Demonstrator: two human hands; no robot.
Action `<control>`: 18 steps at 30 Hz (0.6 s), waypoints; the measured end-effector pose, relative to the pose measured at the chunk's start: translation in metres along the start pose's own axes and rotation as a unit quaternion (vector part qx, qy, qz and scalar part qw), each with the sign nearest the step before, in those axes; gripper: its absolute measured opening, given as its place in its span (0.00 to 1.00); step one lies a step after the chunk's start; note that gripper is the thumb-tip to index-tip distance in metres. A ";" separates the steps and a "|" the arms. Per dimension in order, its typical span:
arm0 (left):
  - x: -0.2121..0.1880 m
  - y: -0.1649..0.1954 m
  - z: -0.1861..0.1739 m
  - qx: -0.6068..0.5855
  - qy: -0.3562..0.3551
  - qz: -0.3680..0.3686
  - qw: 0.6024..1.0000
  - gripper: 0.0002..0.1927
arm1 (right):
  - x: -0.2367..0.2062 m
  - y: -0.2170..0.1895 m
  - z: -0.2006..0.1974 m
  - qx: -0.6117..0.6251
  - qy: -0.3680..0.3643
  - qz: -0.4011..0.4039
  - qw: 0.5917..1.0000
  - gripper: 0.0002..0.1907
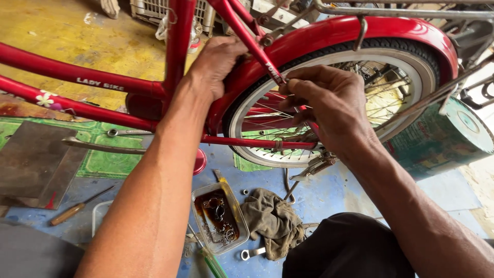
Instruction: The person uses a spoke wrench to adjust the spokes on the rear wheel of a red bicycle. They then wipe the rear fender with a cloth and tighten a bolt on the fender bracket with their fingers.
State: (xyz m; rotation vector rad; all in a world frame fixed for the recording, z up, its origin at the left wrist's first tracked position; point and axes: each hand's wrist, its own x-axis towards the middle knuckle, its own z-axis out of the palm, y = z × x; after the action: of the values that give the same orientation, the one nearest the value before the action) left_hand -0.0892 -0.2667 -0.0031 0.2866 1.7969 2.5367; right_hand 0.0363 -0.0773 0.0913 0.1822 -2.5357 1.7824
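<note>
Right now both hands are on the rear end of a red bicycle [92, 85] w/ a red mudguard [360, 31] over the rear wheel [411, 72]. Left hand [216, 64] is wrapped around the frame where the mudguard meets the seat tube, fingers curled behind it, so can't tell exactly what they press on. Right hand [329, 105] sits at the seat stay [257, 51], thumb and fingertips pinched together on something small against the stay; too small to make out. Judging from that, it's a fine fitting job at the stay: best to hold the frame steady w/ the left, keep the right wrist off the spokes [272, 116], and turn the small part gently so it doesn't slip. On the floor below: a clear tray of dark oil w/ small metal parts [218, 213], a grey rag [270, 219], a spanner [252, 253] and a screwdriver [77, 208], all within reach.
</note>
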 end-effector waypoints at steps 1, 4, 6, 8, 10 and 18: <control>0.001 0.001 0.001 0.057 0.022 0.009 0.998 0.11 | -0.002 0.000 0.003 0.026 -0.009 0.013 1.000 0.08; 0.003 0.004 0.004 -0.066 -0.043 0.063 0.995 0.09 | -0.006 0.008 0.018 0.114 -0.021 0.165 0.979 0.08; 0.002 0.006 0.007 -0.089 -0.039 0.020 0.995 0.08 | -0.001 0.019 0.032 0.238 -0.025 0.259 0.936 0.07; -0.002 0.006 0.008 -0.078 -0.026 0.004 0.997 0.07 | 0.013 0.030 0.049 0.420 -0.036 0.301 0.856 0.05; -0.006 0.006 0.008 -0.034 -0.002 0.021 0.999 0.07 | 0.020 0.041 0.061 0.471 0.016 0.312 0.825 0.05; -0.005 -0.006 -0.008 -0.066 -0.042 0.072 0.994 0.11 | 0.015 0.060 0.094 0.501 0.149 0.269 0.809 0.05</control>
State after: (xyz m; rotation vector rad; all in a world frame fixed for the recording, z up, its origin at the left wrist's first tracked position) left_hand -0.0862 -0.2730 -0.0124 0.5299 1.6260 2.6791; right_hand 0.0178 -0.1463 0.0043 -0.8051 -1.2523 2.8732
